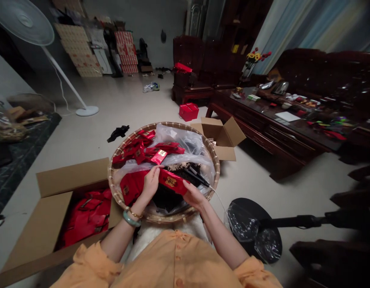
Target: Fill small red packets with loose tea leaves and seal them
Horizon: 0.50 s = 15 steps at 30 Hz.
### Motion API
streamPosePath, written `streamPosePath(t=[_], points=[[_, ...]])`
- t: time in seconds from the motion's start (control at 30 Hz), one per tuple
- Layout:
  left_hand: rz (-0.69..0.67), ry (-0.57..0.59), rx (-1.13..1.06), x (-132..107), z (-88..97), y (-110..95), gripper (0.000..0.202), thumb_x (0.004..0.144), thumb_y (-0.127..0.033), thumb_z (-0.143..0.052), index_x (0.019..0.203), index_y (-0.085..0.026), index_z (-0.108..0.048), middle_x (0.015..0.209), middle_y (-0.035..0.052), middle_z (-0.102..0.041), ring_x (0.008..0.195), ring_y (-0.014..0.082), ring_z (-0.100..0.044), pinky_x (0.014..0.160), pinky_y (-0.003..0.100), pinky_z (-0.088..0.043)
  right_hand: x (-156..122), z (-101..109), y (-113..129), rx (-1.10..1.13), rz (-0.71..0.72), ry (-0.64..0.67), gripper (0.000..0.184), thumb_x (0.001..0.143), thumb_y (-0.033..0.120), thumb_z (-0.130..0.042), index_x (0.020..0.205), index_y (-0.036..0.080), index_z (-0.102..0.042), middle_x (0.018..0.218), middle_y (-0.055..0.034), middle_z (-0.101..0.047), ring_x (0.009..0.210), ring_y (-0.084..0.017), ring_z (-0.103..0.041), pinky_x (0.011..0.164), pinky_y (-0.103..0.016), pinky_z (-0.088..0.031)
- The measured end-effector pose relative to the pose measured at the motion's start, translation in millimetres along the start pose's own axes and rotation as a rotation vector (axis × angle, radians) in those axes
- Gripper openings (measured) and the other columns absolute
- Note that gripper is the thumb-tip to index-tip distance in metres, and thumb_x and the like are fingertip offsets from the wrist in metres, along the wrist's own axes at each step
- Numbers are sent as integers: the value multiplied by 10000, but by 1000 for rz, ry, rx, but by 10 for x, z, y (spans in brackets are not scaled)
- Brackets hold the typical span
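Between my two hands is a red packet (170, 181) with a gold label, held over a round bamboo basket (216, 164). My left hand (151, 184) grips its left end, thumb on top. At the other end, my right hand (193, 195) pinches the packet's corner. Dark loose leaves (165, 198) lie under it on clear plastic sheeting (185, 136). A black corded tool (199, 176) rests on the right of the leaves. Several red packets (138, 152) are heaped at the basket's far left, and flat red packets (132, 184) lie beside my left hand.
An open carton (44, 224) of red packets stands at left. Beyond the basket's right side is another open carton (223, 136). A black round stand base (253, 228) sits at right, near a dark wooden table (263, 136). A white fan (87, 111) stands at far left.
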<state>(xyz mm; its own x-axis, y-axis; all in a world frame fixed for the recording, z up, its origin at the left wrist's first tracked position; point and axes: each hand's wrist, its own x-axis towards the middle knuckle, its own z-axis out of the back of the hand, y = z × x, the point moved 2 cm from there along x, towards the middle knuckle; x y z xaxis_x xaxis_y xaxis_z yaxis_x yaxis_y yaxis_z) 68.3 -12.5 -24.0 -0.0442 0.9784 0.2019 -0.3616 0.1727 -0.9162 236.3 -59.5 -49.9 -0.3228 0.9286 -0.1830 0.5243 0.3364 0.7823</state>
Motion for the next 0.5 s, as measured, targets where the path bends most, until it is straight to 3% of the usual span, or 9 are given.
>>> streamPosePath(t=[0.1,0.2,0.3,0.37,0.5], points=[[-9,54,57,-16,3,67,349,871,-350,-350,999,-162,-614,956,67,-672,880,190,-621,803,309,-469,16,66,-37,-2,-63,-8,476,746,551,-586,1046,187,-650,1007,-62,-694,855,-192,-642,640,-279,-476],[-100,76,176,-69,10,72,384,889,-330,-344,1167,-156,-544,1110,105,-629,1040,215,-577,907,370,-435,55,148,-31,17,-114,-8,471,788,565,-520,1001,168,-656,923,-64,-710,779,-179,-649,582,-260,-461],[-398,87,409,-174,-3,-27,525,829,-343,-502,1309,-144,-424,1362,150,-437,1287,285,-352,1043,477,-290,89,180,18,24,-140,13,516,806,599,-467,989,152,-648,877,-68,-712,808,-184,-651,660,-287,-475],[-596,205,562,-246,-47,-88,603,769,-300,-595,1330,-176,-411,1421,132,-365,1347,326,-217,1069,536,-205,109,158,44,27,-169,42,554,806,626,-437,992,147,-644,877,-74,-710,861,-193,-647,737,-316,-475],[-709,389,704,-275,-132,-68,602,730,-145,-598,1307,-200,-438,1339,105,-478,1310,309,-295,1068,542,-209,161,70,46,44,-217,74,577,787,647,-443,970,139,-646,880,-87,-708,922,-206,-636,822,-353,-464]])
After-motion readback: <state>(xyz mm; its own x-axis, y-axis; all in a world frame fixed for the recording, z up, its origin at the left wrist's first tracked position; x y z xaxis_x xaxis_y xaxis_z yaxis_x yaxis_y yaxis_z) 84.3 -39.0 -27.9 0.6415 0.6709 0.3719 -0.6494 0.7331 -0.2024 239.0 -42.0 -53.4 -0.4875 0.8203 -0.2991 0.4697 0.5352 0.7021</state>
